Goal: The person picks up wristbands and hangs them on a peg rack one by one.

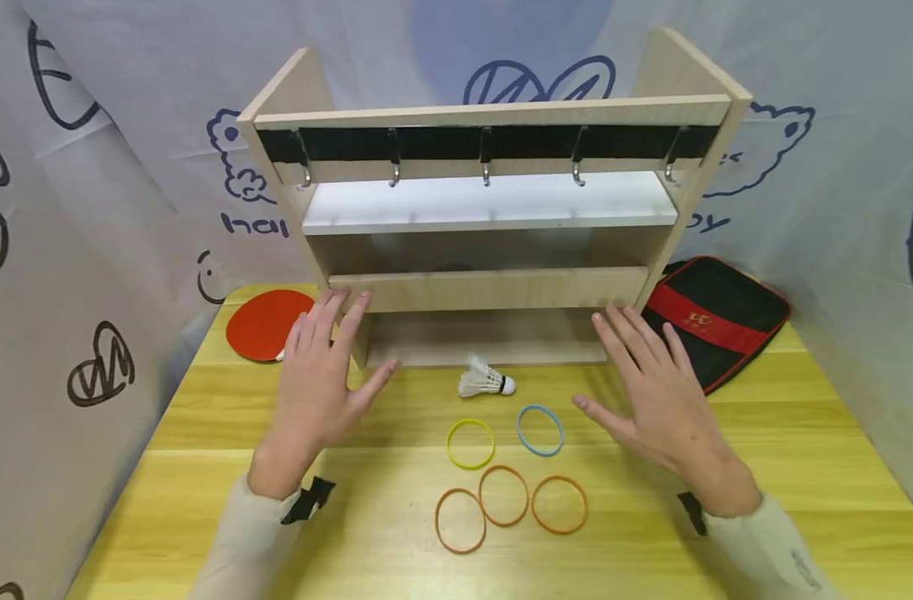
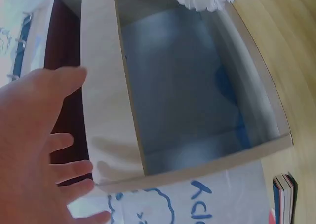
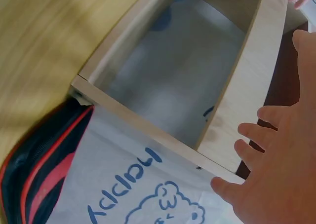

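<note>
A light wooden rack (image 1: 486,292) with a white shelf board stands at the back of the table. My left hand (image 1: 314,379), fingers spread, is at its lower left side; in the left wrist view the thumb lies near the front board (image 2: 106,95). My right hand (image 1: 655,396), also spread and holding nothing, is at the lower right side. Whether the fingertips touch the wood I cannot tell. Between the hands lie a white shuttlecock (image 1: 485,379), a yellow band (image 1: 450,443), a blue band (image 1: 561,433) and three orange bands (image 1: 531,504).
A red table tennis paddle (image 1: 265,323) lies left of the rack, partly behind my left hand. At the right is a black and red case (image 1: 715,321). Several metal hooks (image 1: 486,167) hang on the rack's black strip. White cloth (image 1: 127,208) with drawings surrounds the table.
</note>
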Demonstrator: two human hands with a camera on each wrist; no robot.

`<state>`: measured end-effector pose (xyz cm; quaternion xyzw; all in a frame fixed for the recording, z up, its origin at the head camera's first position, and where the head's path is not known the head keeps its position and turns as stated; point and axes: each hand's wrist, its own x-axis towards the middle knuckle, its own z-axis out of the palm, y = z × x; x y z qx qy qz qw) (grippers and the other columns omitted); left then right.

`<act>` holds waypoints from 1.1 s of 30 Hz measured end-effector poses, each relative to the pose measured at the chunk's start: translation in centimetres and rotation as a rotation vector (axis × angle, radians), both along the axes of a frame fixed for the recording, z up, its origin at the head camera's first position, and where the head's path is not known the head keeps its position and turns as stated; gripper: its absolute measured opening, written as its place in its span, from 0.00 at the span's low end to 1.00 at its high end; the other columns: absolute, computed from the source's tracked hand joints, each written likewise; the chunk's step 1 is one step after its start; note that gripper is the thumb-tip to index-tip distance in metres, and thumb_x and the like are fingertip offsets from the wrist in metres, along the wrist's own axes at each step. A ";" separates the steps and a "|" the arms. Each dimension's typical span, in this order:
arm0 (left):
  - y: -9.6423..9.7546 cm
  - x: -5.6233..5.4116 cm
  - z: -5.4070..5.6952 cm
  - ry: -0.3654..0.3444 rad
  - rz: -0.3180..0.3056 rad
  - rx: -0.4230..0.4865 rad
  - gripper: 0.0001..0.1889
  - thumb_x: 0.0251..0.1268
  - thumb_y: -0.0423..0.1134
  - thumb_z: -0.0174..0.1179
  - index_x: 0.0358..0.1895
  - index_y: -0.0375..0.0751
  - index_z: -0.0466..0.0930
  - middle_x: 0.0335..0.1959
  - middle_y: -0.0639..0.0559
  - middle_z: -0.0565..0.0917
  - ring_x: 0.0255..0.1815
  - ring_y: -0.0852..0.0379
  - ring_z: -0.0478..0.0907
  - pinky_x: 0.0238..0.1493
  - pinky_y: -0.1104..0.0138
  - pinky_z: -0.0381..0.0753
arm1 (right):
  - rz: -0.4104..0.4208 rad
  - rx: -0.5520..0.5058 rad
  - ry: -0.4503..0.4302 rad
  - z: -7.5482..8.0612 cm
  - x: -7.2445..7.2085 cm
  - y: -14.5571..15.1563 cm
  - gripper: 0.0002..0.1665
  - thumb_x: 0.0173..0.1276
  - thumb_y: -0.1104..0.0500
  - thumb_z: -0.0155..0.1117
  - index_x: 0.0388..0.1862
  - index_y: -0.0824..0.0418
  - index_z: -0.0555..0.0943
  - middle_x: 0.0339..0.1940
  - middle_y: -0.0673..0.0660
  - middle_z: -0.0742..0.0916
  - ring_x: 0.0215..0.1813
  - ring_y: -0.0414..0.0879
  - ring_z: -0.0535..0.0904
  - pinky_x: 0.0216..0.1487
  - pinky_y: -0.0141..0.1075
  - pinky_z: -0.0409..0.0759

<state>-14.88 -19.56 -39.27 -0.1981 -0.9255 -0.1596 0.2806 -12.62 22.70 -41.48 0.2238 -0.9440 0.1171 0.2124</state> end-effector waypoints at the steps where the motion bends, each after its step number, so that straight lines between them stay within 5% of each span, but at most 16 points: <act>1: -0.2 -0.2 0.0 0.022 -0.005 0.020 0.45 0.69 0.55 0.70 0.84 0.42 0.65 0.79 0.33 0.71 0.82 0.30 0.65 0.81 0.33 0.65 | 0.001 0.004 -0.009 -0.1 0.1 0.0 0.60 0.78 0.16 0.39 0.92 0.54 0.56 0.91 0.61 0.66 0.90 0.60 0.57 0.90 0.66 0.51; 6: -0.8 -1.2 -0.1 0.163 -0.013 0.150 0.34 0.73 0.46 0.67 0.75 0.31 0.72 0.68 0.29 0.78 0.71 0.29 0.74 0.69 0.36 0.77 | 0.002 0.028 -0.045 -0.6 0.3 -0.4 0.58 0.77 0.22 0.54 0.92 0.53 0.56 0.89 0.62 0.68 0.89 0.61 0.60 0.86 0.67 0.58; 12: -1.7 -2.4 0.1 0.275 0.010 0.356 0.26 0.74 0.39 0.62 0.69 0.27 0.75 0.60 0.28 0.82 0.61 0.31 0.78 0.64 0.45 0.78 | 0.027 0.040 -0.102 -1.2 0.2 -1.1 0.55 0.74 0.34 0.68 0.90 0.57 0.61 0.83 0.65 0.75 0.83 0.64 0.68 0.82 0.66 0.67; 20: -2.5 -4.0 -0.2 0.207 0.047 0.591 0.23 0.76 0.33 0.59 0.69 0.28 0.74 0.55 0.29 0.82 0.55 0.36 0.81 0.57 0.65 0.76 | 0.069 0.025 -0.282 -2.3 -0.4 -2.3 0.40 0.81 0.43 0.67 0.81 0.63 0.73 0.68 0.65 0.86 0.69 0.63 0.80 0.72 0.60 0.80; 26: -2.5 -5.1 -1.2 0.192 0.004 0.694 0.18 0.78 0.28 0.58 0.66 0.27 0.77 0.52 0.29 0.82 0.49 0.38 0.84 0.57 0.78 0.77 | 0.125 0.041 -0.290 -3.4 -0.6 -2.8 0.28 0.77 0.49 0.73 0.67 0.65 0.84 0.58 0.62 0.89 0.61 0.59 0.84 0.64 0.55 0.86; 33: -2.3 -5.6 -2.5 0.135 -0.034 0.781 0.15 0.80 0.27 0.58 0.62 0.22 0.79 0.50 0.27 0.85 0.48 0.71 0.82 0.53 0.83 0.82 | 0.146 0.046 -0.352 -4.0 -0.3 -3.3 0.20 0.70 0.53 0.80 0.56 0.61 0.89 0.49 0.54 0.89 0.52 0.51 0.81 0.51 0.47 0.87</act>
